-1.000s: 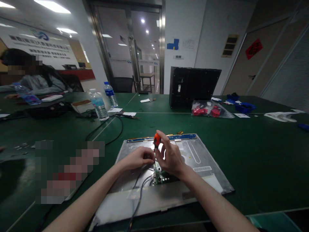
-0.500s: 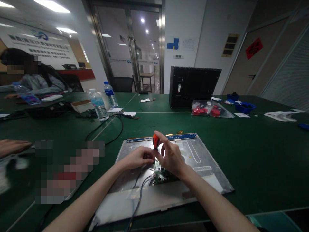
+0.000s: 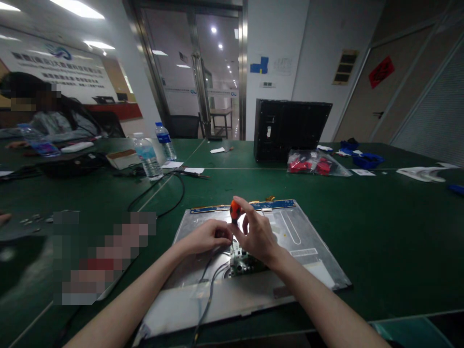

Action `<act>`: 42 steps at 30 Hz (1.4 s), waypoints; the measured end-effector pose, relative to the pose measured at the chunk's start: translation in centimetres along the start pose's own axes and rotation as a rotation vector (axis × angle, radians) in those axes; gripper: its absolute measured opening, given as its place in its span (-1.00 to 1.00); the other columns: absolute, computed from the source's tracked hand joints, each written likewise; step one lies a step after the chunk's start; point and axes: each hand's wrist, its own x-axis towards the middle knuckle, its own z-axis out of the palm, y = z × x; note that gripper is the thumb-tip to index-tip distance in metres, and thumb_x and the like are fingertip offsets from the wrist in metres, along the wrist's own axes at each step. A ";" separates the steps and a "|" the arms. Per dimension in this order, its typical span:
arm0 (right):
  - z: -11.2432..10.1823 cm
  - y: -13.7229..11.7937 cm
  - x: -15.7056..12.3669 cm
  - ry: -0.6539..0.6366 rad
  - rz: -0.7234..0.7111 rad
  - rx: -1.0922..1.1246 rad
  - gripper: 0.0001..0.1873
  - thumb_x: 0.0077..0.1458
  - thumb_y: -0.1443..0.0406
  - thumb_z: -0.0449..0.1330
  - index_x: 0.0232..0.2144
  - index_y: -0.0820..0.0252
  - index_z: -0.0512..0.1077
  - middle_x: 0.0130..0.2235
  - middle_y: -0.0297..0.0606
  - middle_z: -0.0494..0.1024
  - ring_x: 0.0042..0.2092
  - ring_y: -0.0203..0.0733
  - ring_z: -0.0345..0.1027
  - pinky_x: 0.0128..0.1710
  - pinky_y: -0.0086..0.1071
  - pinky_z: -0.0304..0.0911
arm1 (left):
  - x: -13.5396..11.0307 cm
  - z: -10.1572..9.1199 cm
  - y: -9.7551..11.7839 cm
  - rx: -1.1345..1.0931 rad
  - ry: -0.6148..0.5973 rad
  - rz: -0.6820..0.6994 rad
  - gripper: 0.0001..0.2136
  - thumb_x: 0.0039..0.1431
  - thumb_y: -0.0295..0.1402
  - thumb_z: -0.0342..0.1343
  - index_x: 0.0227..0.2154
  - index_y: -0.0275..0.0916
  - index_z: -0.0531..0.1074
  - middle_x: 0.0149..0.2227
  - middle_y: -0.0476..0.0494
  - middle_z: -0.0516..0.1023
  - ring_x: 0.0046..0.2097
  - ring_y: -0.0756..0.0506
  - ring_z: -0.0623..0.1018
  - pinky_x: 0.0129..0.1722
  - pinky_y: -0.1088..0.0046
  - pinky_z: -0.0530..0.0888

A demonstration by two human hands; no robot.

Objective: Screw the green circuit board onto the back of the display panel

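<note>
My right hand (image 3: 259,232) grips a small screwdriver (image 3: 235,211) with an orange and black handle, held upright with its shaft down. Below it lies a green circuit board (image 3: 244,266), partly covered by that hand. My left hand (image 3: 210,235) is closed in a pinch beside the shaft, close to the board's upper left corner; what its fingertips hold is hidden. The board sits on a flat silver metal panel (image 3: 311,241), which has a blue strip board (image 3: 279,205) along its far edge. Black cables (image 3: 210,295) run from the board toward me.
Two water bottles (image 3: 148,157) stand at the back left near a black cable loop. A black monitor-like housing (image 3: 292,130) is behind the panel, with a clear bag of red parts (image 3: 315,163) before it. Another person (image 3: 61,113) sits far left; small metal pieces (image 3: 34,220) lie left.
The screwdriver handle has turned a little in my right hand. At the left edge, another person's hand has drawn back out to the left, uncovering small metal pieces.
</note>
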 end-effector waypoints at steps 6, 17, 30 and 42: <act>0.0 0.0 -0.1 -0.004 0.004 -0.025 -0.34 0.17 0.33 0.18 0.25 0.12 0.02 -0.18 -0.23 0.53 -0.51 -0.35 0.34 -0.51 -0.41 0.31 | 0.0 0.1 -0.1 -0.045 0.005 0.026 -0.92 -0.02 -0.37 0.18 -0.49 -0.27 0.45 -0.49 -0.01 0.46 -0.40 -0.07 0.42 -0.35 0.46 0.34; 0.1 0.1 -0.2 -0.030 0.019 0.031 -0.33 0.15 0.39 0.10 0.26 0.15 -0.02 -0.26 -0.25 0.53 -0.53 -0.32 0.36 -0.54 -0.42 0.31 | 0.0 -0.1 0.2 0.004 -0.012 0.021 -0.90 0.01 -0.36 0.20 -0.43 -0.30 0.52 -0.45 -0.03 0.53 -0.38 -0.09 0.46 -0.34 0.46 0.38; -0.1 -0.2 -0.1 -0.073 0.025 -0.007 -0.24 0.15 0.38 0.12 0.32 0.17 -0.11 -0.28 -0.25 0.55 -0.50 -0.27 0.40 -0.48 -0.37 0.38 | 0.0 -0.1 0.5 -0.009 -0.017 0.035 -0.90 0.01 -0.36 0.20 -0.50 -0.29 0.46 -0.50 0.00 0.46 -0.42 -0.06 0.42 -0.38 0.47 0.33; 0.1 0.1 0.0 0.001 -0.016 -0.026 -0.30 0.13 0.39 0.17 0.26 0.07 0.03 -0.19 -0.25 0.55 -0.52 -0.33 0.33 -0.49 -0.42 0.34 | 0.1 0.0 0.5 -0.004 0.015 0.014 -0.93 -0.04 -0.38 0.18 -0.49 -0.28 0.48 -0.50 0.00 0.46 -0.41 -0.06 0.42 -0.38 0.46 0.35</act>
